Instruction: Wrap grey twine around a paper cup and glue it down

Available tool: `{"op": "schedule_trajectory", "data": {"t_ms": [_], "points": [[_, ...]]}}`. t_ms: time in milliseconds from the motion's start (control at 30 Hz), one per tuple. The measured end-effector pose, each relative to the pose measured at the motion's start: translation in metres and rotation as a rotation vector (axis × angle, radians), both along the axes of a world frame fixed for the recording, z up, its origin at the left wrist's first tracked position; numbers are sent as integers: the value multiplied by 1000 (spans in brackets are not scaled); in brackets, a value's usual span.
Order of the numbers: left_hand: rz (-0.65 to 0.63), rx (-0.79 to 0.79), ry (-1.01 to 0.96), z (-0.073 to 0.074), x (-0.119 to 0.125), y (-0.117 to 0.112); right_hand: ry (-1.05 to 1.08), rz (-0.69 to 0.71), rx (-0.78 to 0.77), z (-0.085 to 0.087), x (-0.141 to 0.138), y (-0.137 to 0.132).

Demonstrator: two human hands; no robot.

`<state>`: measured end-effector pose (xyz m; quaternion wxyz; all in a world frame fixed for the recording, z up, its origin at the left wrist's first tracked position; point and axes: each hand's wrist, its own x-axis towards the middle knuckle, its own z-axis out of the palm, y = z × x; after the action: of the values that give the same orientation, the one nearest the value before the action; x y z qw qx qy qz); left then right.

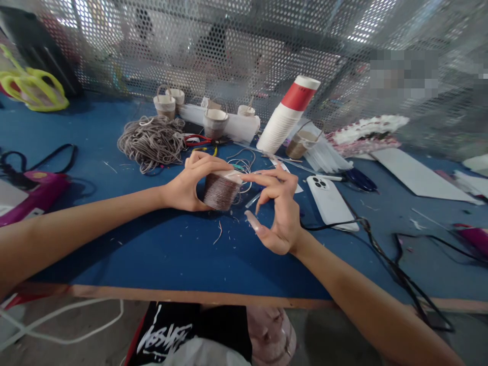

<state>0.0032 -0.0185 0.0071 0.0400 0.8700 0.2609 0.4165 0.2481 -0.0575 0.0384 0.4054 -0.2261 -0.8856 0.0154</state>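
A paper cup wrapped in brown cord is tilted just above the blue table, its white band showing at the top. My left hand grips it from the left, thumb below and fingers over the top. My right hand is at its right, fingers apart, the index fingertip at the white band. Whether that fingertip presses on the cup I cannot tell. Behind the cup lie loose loops of thin cord. A heap of grey-brown cord is beyond my left hand.
A leaning stack of white paper cups stands behind. Several cord-wrapped cups with handles, one a small basket, line the back. Red-handled pliers lie among them. At right are a white phone and black cables; a purple tool is left.
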Motion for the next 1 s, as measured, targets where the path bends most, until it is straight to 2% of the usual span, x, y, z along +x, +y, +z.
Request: {"op": "schedule_trajectory", "data": {"t_ms": [300,567,800,933,1000], "points": [[-2,36,-20,-2,0,1,-63,21,0,-12,-1,8],[-2,23,-9,-2,2,-1,-126,24,59,-6,-1,2],[-19,12,2,-2,1,1,-152,77,255,-1,-2,2],[-32,33,-28,-4,1,3,16,125,313,-1,-1,5],[-15,25,-24,-5,0,4,197,118,219,-3,-1,8]]}}
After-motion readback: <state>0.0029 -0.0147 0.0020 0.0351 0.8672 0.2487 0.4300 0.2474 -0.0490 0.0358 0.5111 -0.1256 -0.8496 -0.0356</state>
